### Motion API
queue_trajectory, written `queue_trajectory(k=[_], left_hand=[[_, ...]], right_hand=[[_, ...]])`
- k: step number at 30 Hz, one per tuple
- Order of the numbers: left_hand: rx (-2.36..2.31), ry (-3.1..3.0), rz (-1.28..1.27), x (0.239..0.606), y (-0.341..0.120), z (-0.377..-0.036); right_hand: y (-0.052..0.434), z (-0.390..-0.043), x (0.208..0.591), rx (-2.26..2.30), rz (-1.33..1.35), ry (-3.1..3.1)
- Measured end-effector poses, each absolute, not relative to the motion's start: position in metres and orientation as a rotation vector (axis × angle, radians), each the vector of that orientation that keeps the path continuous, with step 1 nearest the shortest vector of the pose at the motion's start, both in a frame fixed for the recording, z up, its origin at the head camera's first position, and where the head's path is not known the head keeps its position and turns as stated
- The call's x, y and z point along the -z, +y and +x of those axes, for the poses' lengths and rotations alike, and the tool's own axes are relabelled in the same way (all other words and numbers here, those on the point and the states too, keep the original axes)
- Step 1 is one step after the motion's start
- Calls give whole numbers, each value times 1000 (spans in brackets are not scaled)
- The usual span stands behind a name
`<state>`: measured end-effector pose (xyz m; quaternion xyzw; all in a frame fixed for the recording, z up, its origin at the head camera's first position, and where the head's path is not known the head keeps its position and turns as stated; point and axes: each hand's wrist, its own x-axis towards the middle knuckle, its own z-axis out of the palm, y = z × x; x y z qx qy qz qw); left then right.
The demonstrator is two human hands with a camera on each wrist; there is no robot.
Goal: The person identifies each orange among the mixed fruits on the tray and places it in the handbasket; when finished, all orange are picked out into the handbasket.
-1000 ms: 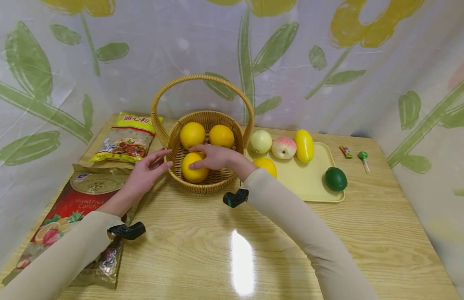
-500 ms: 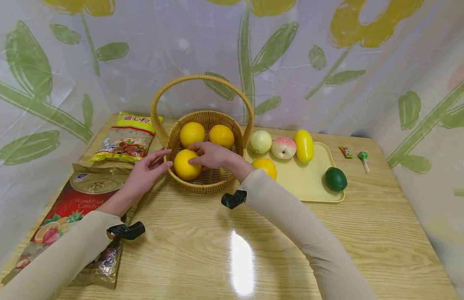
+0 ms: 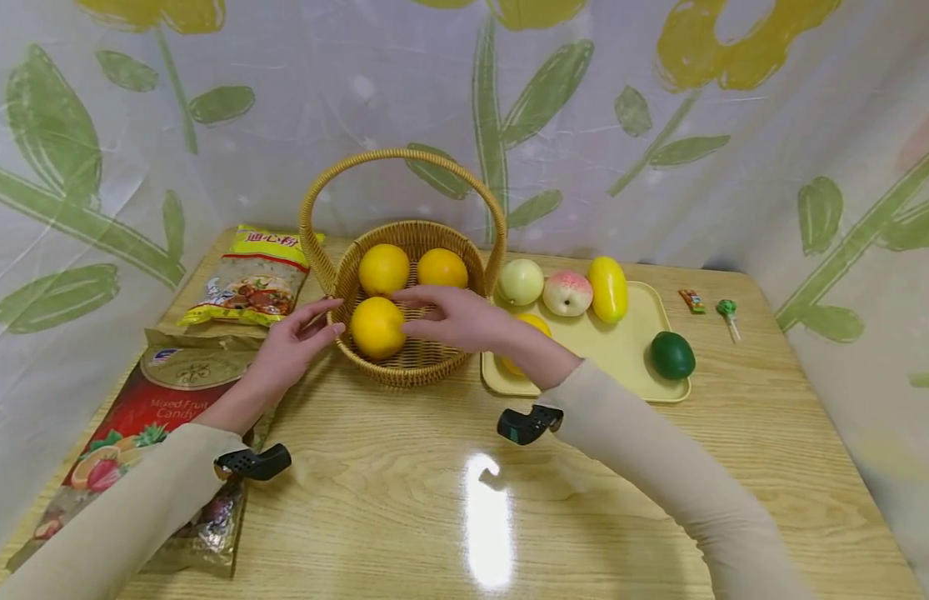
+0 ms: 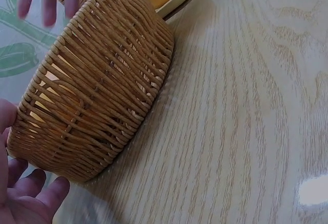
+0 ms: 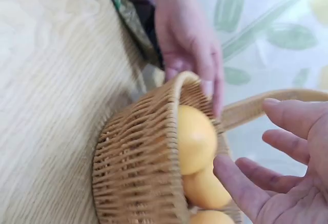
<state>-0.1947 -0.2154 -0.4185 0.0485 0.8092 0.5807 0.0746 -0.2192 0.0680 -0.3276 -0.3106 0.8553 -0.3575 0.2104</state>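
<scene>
- The right hand (image 3: 455,319) hovers over the wicker basket (image 3: 407,367), palm down, fingers straight and a little spread, holding nothing; its fingertips are just beside the nearest orange (image 3: 377,327).
- That orange lies inside the basket at the front left, with two more oranges (image 3: 384,268) behind it.
- The left hand (image 3: 293,345) rests against the left outer wall of the basket, fingers relaxed and almost straight.
- A yellow tray (image 3: 621,354) with fruit stands right of the basket.
</scene>
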Motion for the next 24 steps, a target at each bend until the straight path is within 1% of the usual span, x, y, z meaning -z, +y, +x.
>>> queue_trajectory(k=[8, 13, 19, 24], left_hand=[[-1747, 2426, 108, 418, -215, -193], [-1749, 2426, 117, 420, -214, -193], [-1741, 2435, 111, 420, -213, -192], [-1738, 2432, 102, 417, -213, -191]], right_hand=[[129, -190, 318, 1237, -765, 2366], [170, -178, 323, 1423, -606, 2404], [208, -163, 334, 1581, -342, 2414], [227, -151, 346, 1582, -261, 2442]])
